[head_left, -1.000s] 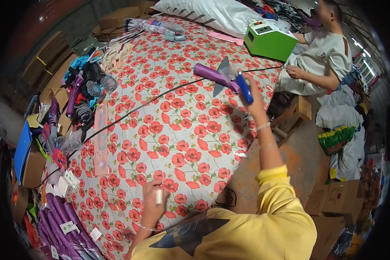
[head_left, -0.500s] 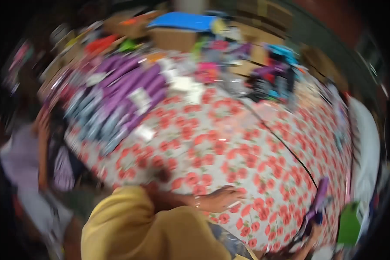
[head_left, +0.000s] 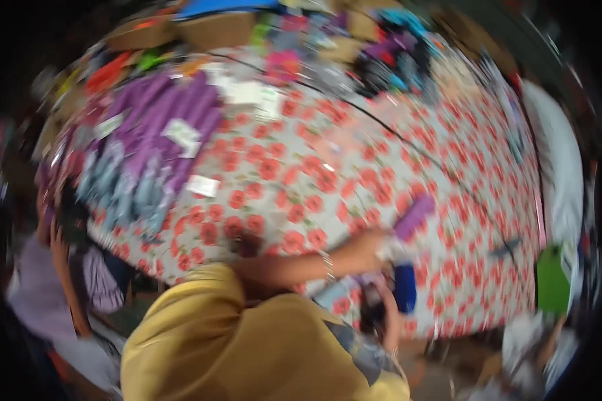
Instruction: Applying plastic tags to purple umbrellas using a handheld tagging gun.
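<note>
The view is badly blurred by motion. My right hand [head_left: 376,248], with a bracelet at the wrist, reaches over the red-flowered table cover [head_left: 301,174] and is closed on a purple stick-shaped item [head_left: 415,217]. A blue object [head_left: 405,289] hangs just below that hand at the table's near edge. My left hand [head_left: 386,319] is beside the blue object; the blur hides whether it grips it. My yellow sleeve and shoulder fill the lower middle.
A pile of purple folded items with white tags [head_left: 160,134] lies at the left of the table. A thin black cord [head_left: 408,144] crosses the cover. A green box [head_left: 554,279] sits at the right edge. Another person [head_left: 40,281] in lilac stands at the left.
The view has swung round fast, so the purple pile is now at upper left. My right hand with the purple item has come in toward the table's near edge, close to my body.
</note>
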The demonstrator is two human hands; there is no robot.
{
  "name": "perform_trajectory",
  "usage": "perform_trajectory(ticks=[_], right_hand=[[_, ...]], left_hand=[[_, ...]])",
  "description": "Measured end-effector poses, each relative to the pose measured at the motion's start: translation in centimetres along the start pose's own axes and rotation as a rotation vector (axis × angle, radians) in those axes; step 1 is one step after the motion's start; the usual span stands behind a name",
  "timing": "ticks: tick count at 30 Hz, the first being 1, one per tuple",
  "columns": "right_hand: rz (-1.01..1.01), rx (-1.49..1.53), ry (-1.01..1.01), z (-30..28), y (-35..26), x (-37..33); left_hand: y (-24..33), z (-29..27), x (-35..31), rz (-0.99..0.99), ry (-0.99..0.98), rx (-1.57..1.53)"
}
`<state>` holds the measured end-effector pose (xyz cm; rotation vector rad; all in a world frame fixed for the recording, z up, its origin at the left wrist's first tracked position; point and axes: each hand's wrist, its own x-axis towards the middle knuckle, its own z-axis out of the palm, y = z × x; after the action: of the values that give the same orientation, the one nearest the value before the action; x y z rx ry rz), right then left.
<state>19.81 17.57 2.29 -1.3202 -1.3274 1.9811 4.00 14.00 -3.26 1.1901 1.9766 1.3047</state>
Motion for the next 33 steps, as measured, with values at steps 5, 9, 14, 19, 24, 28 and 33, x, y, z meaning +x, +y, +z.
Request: perform_trajectory(ticks=[5, 9, 14, 19, 24, 28, 33], right_hand=[[-0.169, 0.157, -0.141, -1.1, 0.1, 0.8], [-0.141, 0.271, -0.279, -3.9, -1.7, -0.9], [0.058, 0.185, -0.460, -2.0, -1.4, -2.6], [0.100, 0.156, -0.612, 1.5, -0.5, -4.1], [0.121, 0.145, -0.561, 2.7, 2.4, -3.2], [0.097, 0.124, -0.563, 3.7, 2.9, -2.8], [0.136, 0.100, -0.574, 3.9, 3.4, -2.1]], left_hand=[[-0.3, -7.3, -3.5, -0.034, -0.065, 0.078], [0.0, -10.0, -4.9, 0.009, -0.179, 0.511], [-0.2, -12.2, -7.6, 0.112, 0.040, 0.258], [-0.5, -11.7, -9.8, 0.027, 0.007, 0.275], [-1.3, -10.7, -10.1, 0.120, 0.168, 0.199], [-1.5, -10.7, -9.9, 0.004, 0.097, 0.076], [-2.0, -10.2, -10.0, -0.048, 0.097, 0.122]])
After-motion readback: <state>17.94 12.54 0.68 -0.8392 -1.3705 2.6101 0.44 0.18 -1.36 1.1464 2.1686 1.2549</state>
